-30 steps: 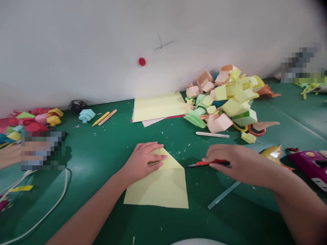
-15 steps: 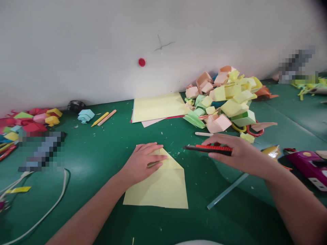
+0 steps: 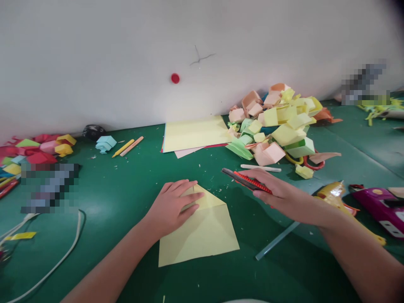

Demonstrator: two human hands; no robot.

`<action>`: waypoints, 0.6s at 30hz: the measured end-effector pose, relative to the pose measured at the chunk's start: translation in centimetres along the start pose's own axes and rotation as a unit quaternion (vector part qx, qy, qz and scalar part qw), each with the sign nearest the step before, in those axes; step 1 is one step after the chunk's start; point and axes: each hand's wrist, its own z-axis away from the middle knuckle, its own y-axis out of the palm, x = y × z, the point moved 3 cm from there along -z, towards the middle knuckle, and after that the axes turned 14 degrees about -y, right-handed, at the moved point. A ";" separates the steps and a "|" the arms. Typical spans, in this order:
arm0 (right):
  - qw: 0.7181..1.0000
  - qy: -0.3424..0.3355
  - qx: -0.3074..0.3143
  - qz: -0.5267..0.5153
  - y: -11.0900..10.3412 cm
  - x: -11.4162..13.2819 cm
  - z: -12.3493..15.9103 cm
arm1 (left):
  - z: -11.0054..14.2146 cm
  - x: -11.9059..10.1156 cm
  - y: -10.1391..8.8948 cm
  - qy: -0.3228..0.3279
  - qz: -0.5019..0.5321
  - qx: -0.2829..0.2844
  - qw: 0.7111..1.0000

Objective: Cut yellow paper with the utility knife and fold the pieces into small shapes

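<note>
A pale yellow sheet of paper (image 3: pixel 205 237), its upper corners folded in to a point, lies in front of me. Flat across the folded top rests my left hand (image 3: pixel 172 208), fingers spread, covering the sheet's upper left part. My right hand (image 3: pixel 279 193) grips a red and black utility knife (image 3: pixel 248 180) above the table, to the right of the paper and apart from it. The knife points up and to the left; I cannot make out any bare blade. Beneath the right wrist lies a clear glue stick (image 3: pixel 276 242).
Behind are a stack of coloured paper (image 3: pixel 195 132), a heap of folded paper pieces (image 3: pixel 284 122) and a white pen (image 3: pixel 261 168). A yellow glue gun (image 3: pixel 331 193) and a purple tool (image 3: pixel 378 206) lie right. At left are a blurred-out device (image 3: pixel 52 187) and white cable (image 3: pixel 74 246).
My right hand has lifted the utility knife from beside the paper's right corner and tilted its tip upward. The paper has turned slightly counterclockwise under my left hand. Another person's hand has left the device.
</note>
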 end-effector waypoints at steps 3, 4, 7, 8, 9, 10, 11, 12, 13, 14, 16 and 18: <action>1.000 -0.018 0.014 0.006 0.2 0.0 0.1 | 0.1 0.1 -0.1 -0.008 -0.005 -0.011 1.000; 1.000 -0.017 0.013 0.010 0.2 -0.1 0.1 | 0.2 0.1 0.0 -0.011 -0.009 -0.014 1.000; 1.000 0.002 0.011 0.029 0.4 -0.2 0.0 | 0.3 -0.1 0.0 -0.017 -0.029 -0.022 0.999; 0.999 0.011 0.010 0.038 0.5 -0.2 0.0 | 0.3 -0.1 0.1 -0.015 -0.037 -0.026 0.999; 0.999 0.018 0.006 0.048 0.7 -0.3 -0.2 | 0.3 -0.2 0.1 -0.011 -0.044 -0.031 0.998; 0.998 0.022 -0.004 0.059 0.8 -0.3 -0.3 | 0.4 -0.3 0.0 -0.006 -0.049 -0.037 0.998; 0.997 0.021 -0.016 0.072 0.9 -0.4 -0.5 | 0.4 -0.4 0.0 0.001 -0.051 -0.045 0.998; 0.996 0.015 -0.027 0.087 1.1 -0.5 -0.6 | 0.4 -0.5 -0.1 0.008 -0.050 -0.054 0.997; 0.994 0.006 -0.038 0.103 1.2 -0.6 -0.8 | 0.4 -0.6 -0.2 0.015 -0.047 -0.067 0.997; 0.992 -0.005 -0.038 0.122 1.4 -0.7 -0.9 | 0.5 -0.8 -0.4 0.023 -0.041 -0.081 0.996; 0.988 -0.027 -0.017 0.152 1.9 -1.0 -1.1 | 0.6 -1.2 -0.8 0.050 -0.025 -0.113 0.992; 0.985 -0.051 0.009 0.165 2.3 -1.2 -1.1 | 0.9 -1.9 -1.3 0.097 -0.004 -0.136 0.986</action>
